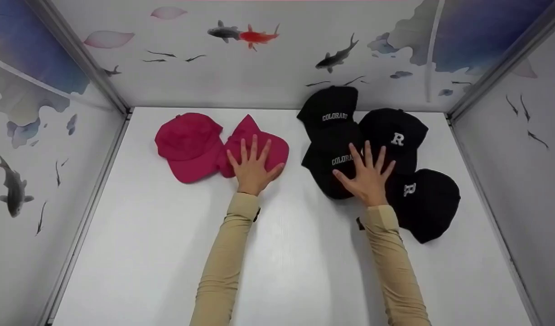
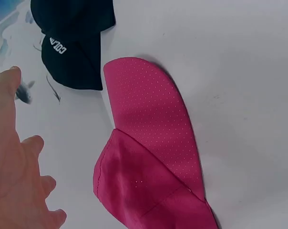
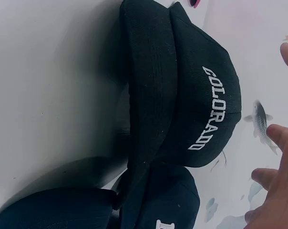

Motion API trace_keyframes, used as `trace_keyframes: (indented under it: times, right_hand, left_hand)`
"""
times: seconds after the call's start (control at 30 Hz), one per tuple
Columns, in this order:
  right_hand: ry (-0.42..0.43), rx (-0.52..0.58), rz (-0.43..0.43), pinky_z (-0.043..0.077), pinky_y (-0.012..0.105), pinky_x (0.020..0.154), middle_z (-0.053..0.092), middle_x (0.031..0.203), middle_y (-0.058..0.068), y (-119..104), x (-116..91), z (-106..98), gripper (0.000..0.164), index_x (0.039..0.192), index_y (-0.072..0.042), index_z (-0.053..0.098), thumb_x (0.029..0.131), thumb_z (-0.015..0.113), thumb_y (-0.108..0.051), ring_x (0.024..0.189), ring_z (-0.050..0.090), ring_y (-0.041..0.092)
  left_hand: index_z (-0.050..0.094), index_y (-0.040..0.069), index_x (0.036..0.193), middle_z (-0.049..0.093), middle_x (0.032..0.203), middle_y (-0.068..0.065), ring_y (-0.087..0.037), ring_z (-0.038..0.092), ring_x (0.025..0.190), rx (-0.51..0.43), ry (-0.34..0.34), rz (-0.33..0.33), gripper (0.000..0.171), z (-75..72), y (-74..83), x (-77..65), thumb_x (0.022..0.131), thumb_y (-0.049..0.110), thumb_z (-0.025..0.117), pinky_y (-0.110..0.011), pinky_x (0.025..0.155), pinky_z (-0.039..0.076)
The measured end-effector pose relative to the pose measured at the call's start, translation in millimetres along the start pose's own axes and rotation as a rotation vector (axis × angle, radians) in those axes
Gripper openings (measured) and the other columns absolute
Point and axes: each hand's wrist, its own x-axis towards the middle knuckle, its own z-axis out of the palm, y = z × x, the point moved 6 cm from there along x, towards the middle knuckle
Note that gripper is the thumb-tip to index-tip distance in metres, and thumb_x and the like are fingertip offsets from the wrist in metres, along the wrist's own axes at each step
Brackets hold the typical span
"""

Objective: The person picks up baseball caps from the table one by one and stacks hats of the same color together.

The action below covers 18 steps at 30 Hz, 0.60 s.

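My left hand (image 1: 252,170) is spread over the right one of two pink caps, its fingers straight and apart. That cap (image 1: 277,147) has its brim turned to the right; the other pink cap (image 1: 189,140) lies beside it. Over the black caps, my right hand (image 1: 368,181) also has its fingers fanned out, between a front COLORADO cap (image 1: 327,156) and a cap with a white R (image 1: 408,129). In the wrist views the left hand (image 2: 13,167) and right hand (image 3: 277,191) look raised; contact with the caps is unclear. Neither hand grips anything.
Another COLORADO cap (image 1: 327,102) leans near the back wall (image 1: 268,77). At the right lies a black cap (image 1: 433,203) with a white letter. The white table (image 1: 137,253) is bounded by panels printed with fish on the left, back and right.
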Motion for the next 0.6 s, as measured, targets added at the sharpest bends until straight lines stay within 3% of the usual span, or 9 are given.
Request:
trace_keyframes:
  times: [0.2,0.37,0.47,0.6]
  right_hand:
    - [-0.021,-0.012,0.009,-0.018,0.065,0.102,0.005,0.161,0.013,2,0,0,0.083,0.155,-0.025,0.023,0.088,0.053,-0.064,0.141,-0.021,0.038]
    - [-0.007,0.021,0.008,-0.012,0.065,0.105,0.011,0.159,0.017,5,-2,-2,0.079,0.154,-0.022,0.025,0.089,0.063,-0.045,0.143,-0.011,0.041]
    - [0.006,0.083,-0.023,-0.006,0.065,0.107,0.019,0.155,0.022,4,-4,-4,0.076,0.152,-0.019,0.029,0.087,0.066,-0.034,0.143,-0.003,0.042]
    - [0.026,0.173,-0.102,0.002,0.067,0.107,0.028,0.15,0.023,-3,-10,-7,0.072,0.149,-0.016,0.035,0.086,0.069,-0.026,0.142,0.005,0.043]
  left_hand:
    - [0.022,0.033,0.154,0.007,0.161,-0.005,-0.035,0.002,0.145,-0.006,-0.031,-0.024,0.075,-0.9,-4.4,3.2,0.091,0.071,0.033,-0.067,0.106,-0.006]
    - [0.02,0.031,0.155,0.009,0.161,-0.008,-0.036,0.004,0.145,0.004,-0.088,-0.092,0.071,7.3,-17.4,8.0,0.095,0.067,0.029,-0.067,0.106,-0.004]
    - [0.018,0.028,0.155,0.01,0.16,-0.012,-0.038,0.005,0.144,-0.011,-0.114,-0.135,0.069,11.3,-29.9,12.4,0.097,0.063,0.028,-0.068,0.106,-0.003]
    - [0.019,0.026,0.156,0.015,0.159,-0.015,-0.042,0.009,0.143,-0.019,-0.093,-0.166,0.069,6.8,-47.1,20.7,0.098,0.061,0.03,-0.068,0.106,0.001]
